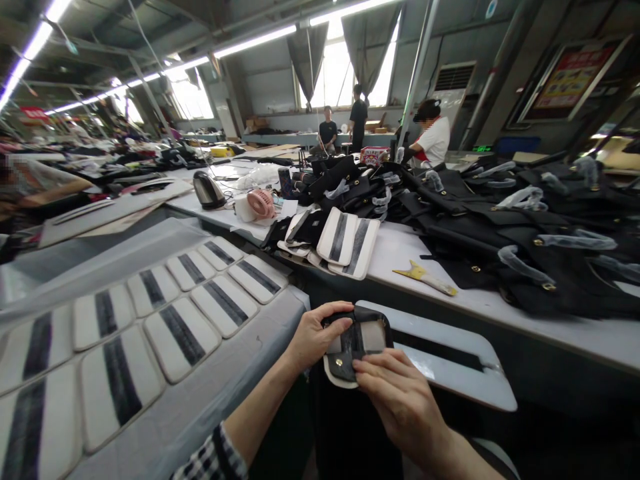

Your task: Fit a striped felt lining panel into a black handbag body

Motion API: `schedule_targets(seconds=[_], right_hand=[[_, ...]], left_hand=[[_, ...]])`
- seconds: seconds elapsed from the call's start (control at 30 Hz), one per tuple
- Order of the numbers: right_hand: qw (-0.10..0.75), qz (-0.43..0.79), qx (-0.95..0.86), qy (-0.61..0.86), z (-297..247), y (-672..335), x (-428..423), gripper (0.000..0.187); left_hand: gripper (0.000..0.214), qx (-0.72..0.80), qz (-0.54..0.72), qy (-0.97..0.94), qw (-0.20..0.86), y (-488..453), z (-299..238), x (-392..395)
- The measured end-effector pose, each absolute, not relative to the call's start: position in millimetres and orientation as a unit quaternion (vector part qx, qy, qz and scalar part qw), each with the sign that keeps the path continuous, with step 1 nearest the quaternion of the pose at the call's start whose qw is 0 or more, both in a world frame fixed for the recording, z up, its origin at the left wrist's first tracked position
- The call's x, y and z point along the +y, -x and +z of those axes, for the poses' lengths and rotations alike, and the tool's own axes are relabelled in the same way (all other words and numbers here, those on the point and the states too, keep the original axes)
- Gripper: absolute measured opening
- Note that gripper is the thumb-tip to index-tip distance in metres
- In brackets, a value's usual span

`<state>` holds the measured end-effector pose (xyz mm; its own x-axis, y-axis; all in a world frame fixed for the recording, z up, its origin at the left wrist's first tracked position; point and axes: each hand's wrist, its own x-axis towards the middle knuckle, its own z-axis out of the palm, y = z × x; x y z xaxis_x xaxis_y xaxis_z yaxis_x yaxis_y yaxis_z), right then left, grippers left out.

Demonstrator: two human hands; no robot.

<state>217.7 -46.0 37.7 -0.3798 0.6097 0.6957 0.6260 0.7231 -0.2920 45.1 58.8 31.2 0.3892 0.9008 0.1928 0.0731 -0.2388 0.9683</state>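
Observation:
A small black-and-white bag panel with a gold snap [370, 335] is between my hands, above something dark that hangs or stands below it. My left hand [317, 337] grips its upper left side, thumb on top. At its lower right edge my right hand [397, 390] closes its fingers on the black part; the thumb is hidden. Behind my right hand lies a pale slotted board [455, 357]. To the left, several white panels with black stripes [227, 303] lie in rows on a sheet-covered table [235, 393].
Stacked striped panels [356, 243] sit on the white worktable [390, 257] ahead. Beside them are a yellow-ended tool [425, 278], a pink fan [261, 204] and a kettle [209, 191]. Black bags with wrapped handles [480, 233] heap up at right. Several people work farther back.

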Motion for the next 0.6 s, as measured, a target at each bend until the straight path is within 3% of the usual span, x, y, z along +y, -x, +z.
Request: schedule_targets(seconds=[0.6], right_hand=[[0.418,-0.086,-0.844,0.324,23.7,-210.7,-104.5,0.030]], left_hand=[[0.026,0.323,0.437,-0.738,0.400,-52.0,23.0,43.6]])
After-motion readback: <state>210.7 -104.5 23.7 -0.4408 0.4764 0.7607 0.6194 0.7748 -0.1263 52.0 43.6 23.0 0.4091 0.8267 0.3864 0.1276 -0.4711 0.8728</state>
